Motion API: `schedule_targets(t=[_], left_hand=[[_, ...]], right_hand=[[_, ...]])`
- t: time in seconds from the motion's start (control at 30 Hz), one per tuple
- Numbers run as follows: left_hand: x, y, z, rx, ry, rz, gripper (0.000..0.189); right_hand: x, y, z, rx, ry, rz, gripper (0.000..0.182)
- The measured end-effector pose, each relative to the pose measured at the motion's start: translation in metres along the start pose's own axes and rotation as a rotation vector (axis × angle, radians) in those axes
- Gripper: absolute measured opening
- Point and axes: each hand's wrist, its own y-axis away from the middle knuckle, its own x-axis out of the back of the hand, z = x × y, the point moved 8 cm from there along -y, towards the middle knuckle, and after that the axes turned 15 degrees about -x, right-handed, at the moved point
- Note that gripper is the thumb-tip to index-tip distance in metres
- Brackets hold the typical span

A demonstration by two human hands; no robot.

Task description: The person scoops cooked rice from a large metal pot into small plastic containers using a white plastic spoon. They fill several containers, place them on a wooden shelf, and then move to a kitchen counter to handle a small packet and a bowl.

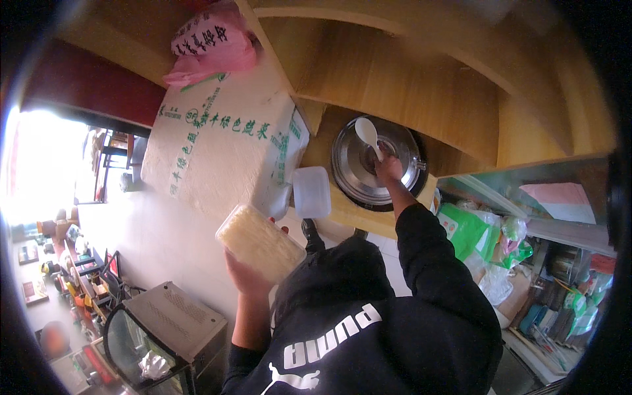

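Note:
In my left hand (249, 275) rests a clear plastic food container (261, 243), filled with what looks like white cooked rice. My right hand (389, 169) grips the handle of a white serving spoon (366, 131) above the steel lid (353, 168) of a large round pot. Whether those fingers also hold the lid's knob, I cannot tell. The pot sits in a recess of the wooden counter (323, 148), its lid covering the inside. Left of it, at the counter's edge, lies an empty-looking translucent plastic container or lid (312, 191).
A large white foam box (212, 148) with green printing stands at the left, a pink plastic bag (215, 49) on it. Wooden shelving (375, 74) rises behind the pot. Green and clear bags (469, 232) crowd the right. A glass-fronted metal cabinet (173, 316) stands lower left.

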Motion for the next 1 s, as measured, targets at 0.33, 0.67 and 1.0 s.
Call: schedule_targets(t=[0.33, 0.67, 1.0], left_hand=[[-0.003, 0.009, 0.005, -0.108, -0.046, 0.054, 0.079], [-0.018, 0.011, 0.004, -0.07, 0.09, -0.147, 0.073], [-0.06, -0.025, -0.03, 0.129, 0.191, -0.029, 0.064]], right_hand=[[-0.009, -0.015, -0.005, 0.094, 0.012, -0.145, 0.06], [-0.031, 0.003, 0.049, 0.024, 0.43, 0.323, 0.081], [0.243, 0.219, -0.126, 0.852, -0.34, 0.211, 0.025]])
